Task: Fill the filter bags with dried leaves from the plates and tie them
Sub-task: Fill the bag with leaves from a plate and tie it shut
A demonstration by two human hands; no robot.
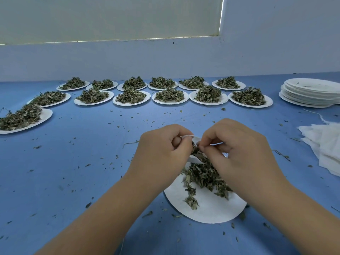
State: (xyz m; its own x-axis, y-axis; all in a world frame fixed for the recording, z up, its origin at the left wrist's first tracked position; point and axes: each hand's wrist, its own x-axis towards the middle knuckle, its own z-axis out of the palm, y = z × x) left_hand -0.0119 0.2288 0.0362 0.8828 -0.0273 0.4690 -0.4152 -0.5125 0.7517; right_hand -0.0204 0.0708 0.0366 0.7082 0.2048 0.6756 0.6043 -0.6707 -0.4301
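The left hand (163, 150) is gripping the white filter bag (196, 140) with curled fingers, holding it just above the near plate (211, 210); the right hand (237, 150) is pinching the bag's opposite edge, fingers curled tight, with dried leaves (202, 175) bunching at the bag's mouth and spilling onto the plate below; loose crumbs are lying across the blue counter (92, 162); further back, filled plates (131, 97) are sitting in two rows; at the right, a stack of empty plates (309, 92) is standing behind a pile of spare bags (327, 144).
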